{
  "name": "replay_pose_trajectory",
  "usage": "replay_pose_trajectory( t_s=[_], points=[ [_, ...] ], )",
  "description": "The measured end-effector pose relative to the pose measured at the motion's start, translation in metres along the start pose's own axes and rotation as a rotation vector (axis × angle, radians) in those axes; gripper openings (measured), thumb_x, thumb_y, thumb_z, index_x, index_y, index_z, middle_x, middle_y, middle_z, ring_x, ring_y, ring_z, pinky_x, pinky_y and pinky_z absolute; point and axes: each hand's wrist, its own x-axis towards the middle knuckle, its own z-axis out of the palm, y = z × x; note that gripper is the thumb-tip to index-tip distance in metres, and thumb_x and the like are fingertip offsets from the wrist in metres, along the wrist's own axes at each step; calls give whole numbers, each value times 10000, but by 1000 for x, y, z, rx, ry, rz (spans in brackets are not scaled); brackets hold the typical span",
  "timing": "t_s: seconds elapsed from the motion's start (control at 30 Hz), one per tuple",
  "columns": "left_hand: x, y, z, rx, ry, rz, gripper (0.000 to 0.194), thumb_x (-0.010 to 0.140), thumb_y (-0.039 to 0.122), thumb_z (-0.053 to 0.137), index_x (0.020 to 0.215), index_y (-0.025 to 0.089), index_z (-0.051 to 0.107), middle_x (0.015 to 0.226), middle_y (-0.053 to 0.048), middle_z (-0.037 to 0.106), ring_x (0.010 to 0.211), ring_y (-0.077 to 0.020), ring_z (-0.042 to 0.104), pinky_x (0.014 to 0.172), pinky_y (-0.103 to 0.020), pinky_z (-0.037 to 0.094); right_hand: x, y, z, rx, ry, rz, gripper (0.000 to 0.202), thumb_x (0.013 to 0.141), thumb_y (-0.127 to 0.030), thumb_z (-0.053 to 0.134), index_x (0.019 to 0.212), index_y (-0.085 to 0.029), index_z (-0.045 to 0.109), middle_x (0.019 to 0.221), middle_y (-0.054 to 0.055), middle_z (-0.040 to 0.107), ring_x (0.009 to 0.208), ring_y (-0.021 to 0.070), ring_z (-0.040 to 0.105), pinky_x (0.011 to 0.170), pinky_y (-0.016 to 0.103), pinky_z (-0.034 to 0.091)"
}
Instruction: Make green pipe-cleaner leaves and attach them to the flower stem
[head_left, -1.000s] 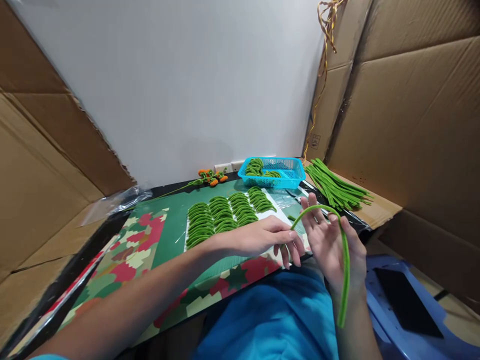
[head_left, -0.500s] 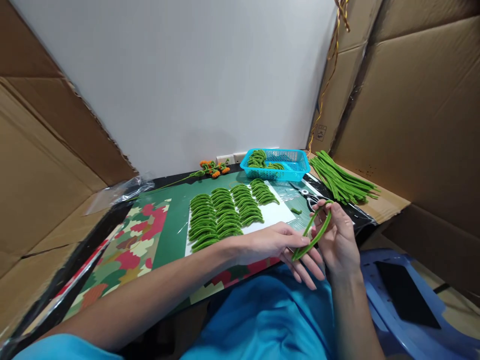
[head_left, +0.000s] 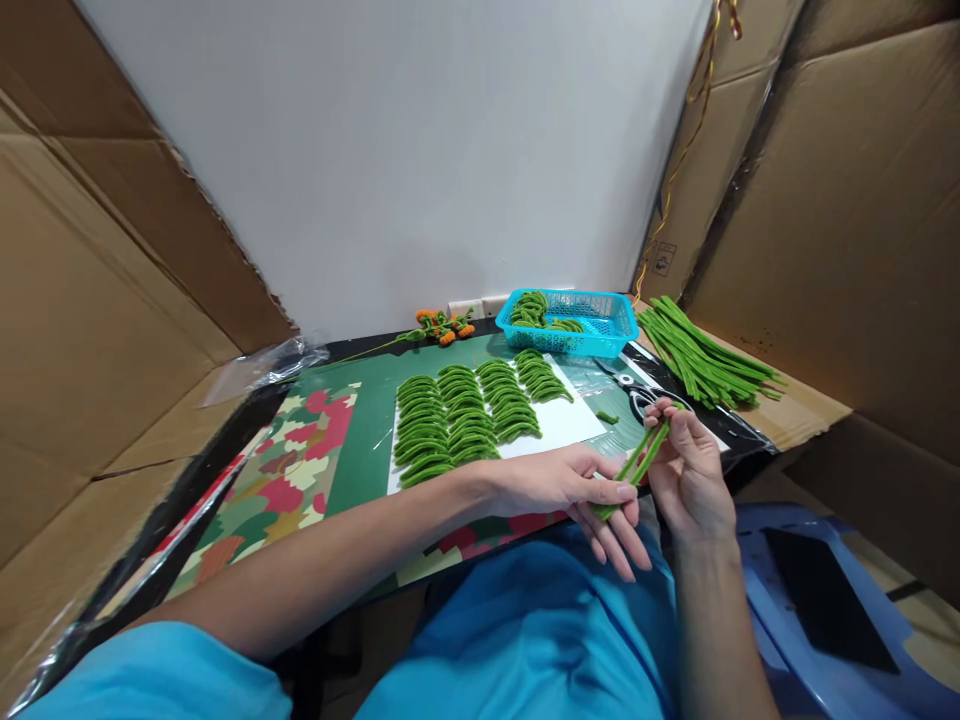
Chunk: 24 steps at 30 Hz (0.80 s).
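Note:
A bent green fuzzy stem (head_left: 643, 458) stretches between my two hands above the table's front edge. My left hand (head_left: 585, 495) pinches its lower end between thumb and fingers, the other fingers spread below. The thumb and fingertips of my right hand (head_left: 690, 470) grip its upper end. Rows of curved green pieces (head_left: 472, 420) lie on a white sheet (head_left: 559, 428) to the left of my hands. Just behind my right hand are black-handled scissors (head_left: 636, 390), partly hidden by its fingers. A small green piece (head_left: 607, 417) lies beside the sheet.
A blue basket (head_left: 592, 345) with some green pieces stands at the back. Long green stems (head_left: 705, 355) lie piled at the right. Orange and green flowers (head_left: 444, 325) rest near the wall. Cardboard walls (head_left: 840, 190) flank the table, and a blue stool (head_left: 780, 600) stands at lower right.
The two strands of the bent stem have come closer together, and my left thumb now covers more of it. The whole view has shifted, so the table things appear farther right.

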Motion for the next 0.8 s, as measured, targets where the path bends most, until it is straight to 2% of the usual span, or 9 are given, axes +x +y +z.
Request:
replay_pose_trajectory(
  t_s=[0.13,0.3,0.43,0.53,0.6,0.7,0.8],
  points=[
    [0,-1,2,7,-9,-3,481,894,635,754,883,172,623,862,-136,821,794,-240,817,754,-306,589,1,2,-3,-29,45,42,344,607,-365,1044,828,-221,823,1031,14,813,804,111,744,769,226,652],
    [1,-2,8,50,-16,25,517,882,675,741,887,177,606,841,-138,819,763,-249,817,704,-303,592,2,3,-5,69,54,139,354,581,-299,1058,832,-233,817,1031,-7,834,827,107,783,758,162,672],
    [2,-7,17,73,64,69,518,903,676,719,891,172,600,845,-147,819,696,-237,806,641,-282,577,2,1,-2,146,70,235,305,671,-236,1015,895,-223,809,1080,-7,829,894,97,791,808,127,661],
    [6,-14,23,72,143,105,530,897,684,720,890,171,585,826,-134,813,637,-218,790,610,-265,571,0,-3,2,177,98,264,305,693,-199,995,933,-223,810,1090,-13,825,904,97,790,835,140,659],
    [9,-19,25,64,173,134,541,893,695,716,893,174,571,791,-122,805,602,-213,779,592,-264,576,-3,-8,5,156,78,289,334,691,-231,999,970,-225,814,1095,-18,829,897,108,789,833,176,670],
    [12,-25,27,31,212,188,531,904,682,713,936,167,586,735,-104,786,589,-208,773,608,-274,599,-7,-13,9,116,51,334,362,695,-329,997,997,-235,821,1064,-16,839,854,136,789,739,233,684],
    [13,-27,27,-13,247,236,510,921,613,742,1099,151,620,763,-112,796,658,-227,800,697,-317,637,-9,-16,10,91,58,334,314,712,-364,984,955,-244,825,996,-16,843,808,135,786,653,211,656]
  ],
)
